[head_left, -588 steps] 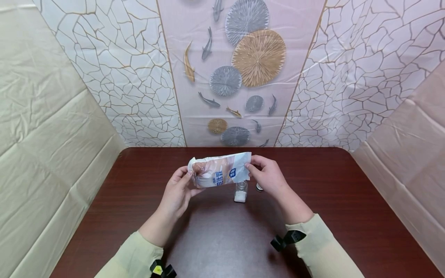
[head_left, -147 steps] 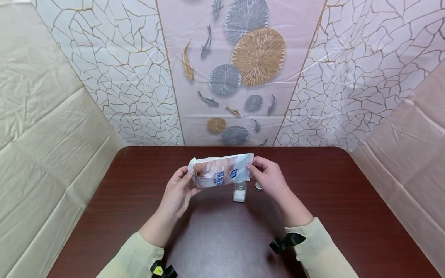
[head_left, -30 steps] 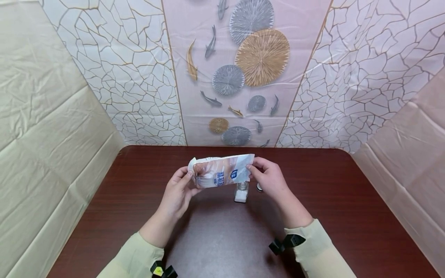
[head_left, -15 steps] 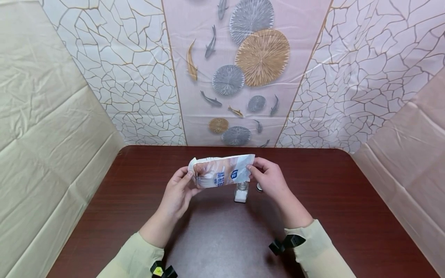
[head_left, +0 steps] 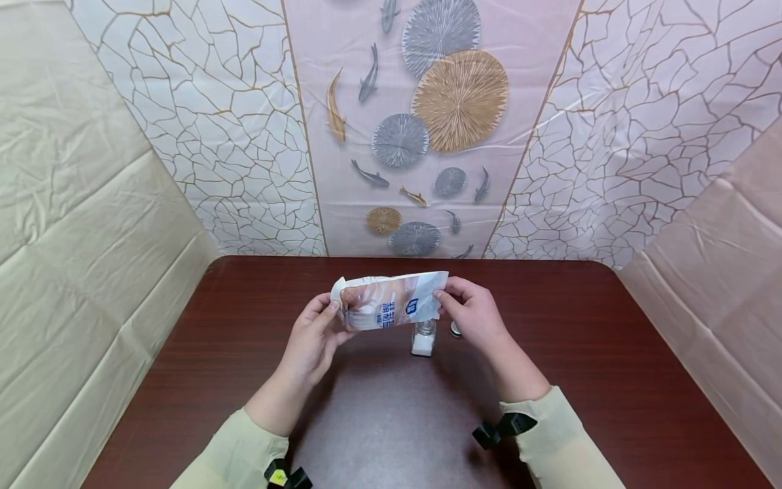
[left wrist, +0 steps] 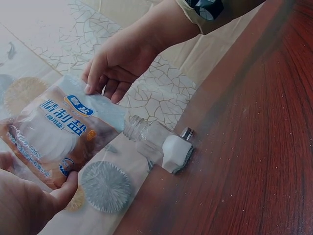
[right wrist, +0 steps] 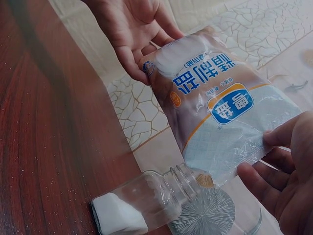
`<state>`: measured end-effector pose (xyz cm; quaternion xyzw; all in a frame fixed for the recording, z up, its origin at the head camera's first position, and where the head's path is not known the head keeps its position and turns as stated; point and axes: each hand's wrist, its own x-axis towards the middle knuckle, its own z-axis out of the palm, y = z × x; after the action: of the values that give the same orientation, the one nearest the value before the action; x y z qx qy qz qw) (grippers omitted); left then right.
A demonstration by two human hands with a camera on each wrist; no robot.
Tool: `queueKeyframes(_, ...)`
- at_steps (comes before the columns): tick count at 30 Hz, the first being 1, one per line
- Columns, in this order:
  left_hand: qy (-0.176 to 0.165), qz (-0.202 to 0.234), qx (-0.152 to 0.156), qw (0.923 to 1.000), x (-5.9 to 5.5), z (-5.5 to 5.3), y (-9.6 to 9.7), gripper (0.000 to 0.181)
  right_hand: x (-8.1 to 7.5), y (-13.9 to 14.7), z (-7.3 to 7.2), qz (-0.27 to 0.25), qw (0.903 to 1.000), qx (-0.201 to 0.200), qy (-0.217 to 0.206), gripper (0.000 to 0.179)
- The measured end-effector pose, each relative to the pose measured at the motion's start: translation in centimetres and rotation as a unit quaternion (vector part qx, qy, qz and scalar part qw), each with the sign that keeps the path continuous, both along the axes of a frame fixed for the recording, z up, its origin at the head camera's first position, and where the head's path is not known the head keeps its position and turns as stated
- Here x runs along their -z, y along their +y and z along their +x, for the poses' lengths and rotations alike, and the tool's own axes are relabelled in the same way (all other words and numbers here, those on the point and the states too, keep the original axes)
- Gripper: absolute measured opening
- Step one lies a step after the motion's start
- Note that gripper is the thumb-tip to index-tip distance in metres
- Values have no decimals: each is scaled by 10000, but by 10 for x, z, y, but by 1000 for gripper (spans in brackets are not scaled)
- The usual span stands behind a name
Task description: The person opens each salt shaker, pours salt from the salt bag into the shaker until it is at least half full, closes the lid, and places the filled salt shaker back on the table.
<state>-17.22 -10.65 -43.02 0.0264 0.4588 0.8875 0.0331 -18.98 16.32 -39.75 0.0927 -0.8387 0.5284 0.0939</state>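
Currently, both hands are clamped on one thing: the left hand holds the left end of a white, tan and blue printed plastic bag, thumb across its front, while the right hand pinches the pale blue right end between thumb and fingers. The bag hangs in the air above the table's middle. Compared with half a second ago, almost nothing differs; hands and bag keep their places, which suggests a steady hold rather than a change of grip.

The bag's long axis runs left to right, its right end slightly farther away in the head view. The top of its print faces right, and its near right corner points at the mouth of a clear glass bottle. Whether the two touch, or powder is passing, I cannot tell.

Farther out, the bottle stands upright just below that corner, white powder in its bottom. Near it, to the right, a small round dark-edged cap lies on the glossy red-brown wooden table. Beyond the far edge hangs a patterned pink and white cloth backdrop.
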Motion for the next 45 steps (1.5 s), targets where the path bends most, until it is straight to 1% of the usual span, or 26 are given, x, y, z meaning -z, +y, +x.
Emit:
queueKeyframes(15, 4, -8, 0, 10000, 0, -1, 0, 17, 2, 0, -1, -119, 9999, -27, -11, 16)
queueKeyframes(33, 7, 35, -16, 10000, 0, 0, 1, 19, 1, 1, -1, -140, 9999, -49, -83, 18)
queueKeyframes(45, 12, 53, -32, 10000, -1, 1, 0, 21, 0, -1, 0, -175, 9998, -63, -26, 18)
